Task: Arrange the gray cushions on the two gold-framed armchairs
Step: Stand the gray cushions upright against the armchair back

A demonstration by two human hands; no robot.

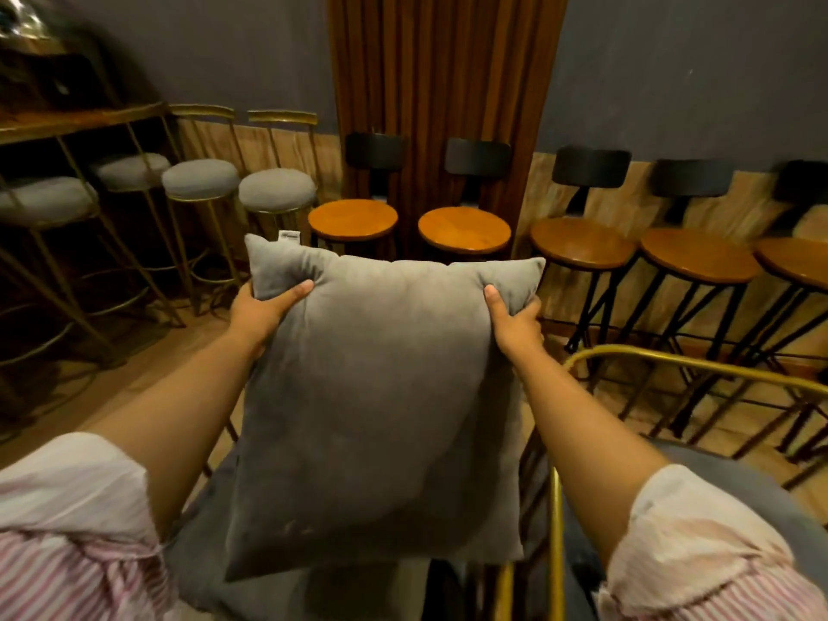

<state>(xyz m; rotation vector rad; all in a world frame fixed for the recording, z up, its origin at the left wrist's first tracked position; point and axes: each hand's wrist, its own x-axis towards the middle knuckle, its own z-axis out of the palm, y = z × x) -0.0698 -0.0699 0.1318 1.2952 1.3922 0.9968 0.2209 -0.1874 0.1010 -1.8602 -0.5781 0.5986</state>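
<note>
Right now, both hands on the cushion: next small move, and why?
Probably lower the gray cushion onto the armchair seat beneath it. Left hand and right hand grip its upper corners, holding it upright above the seat, so it looks not yet placed.

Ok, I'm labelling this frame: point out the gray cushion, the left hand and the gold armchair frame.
gray cushion [381, 396], head view, middle of its front face.
left hand [264, 313], head view, back of hand.
gold armchair frame [699, 365], head view, curved top rail.
</note>
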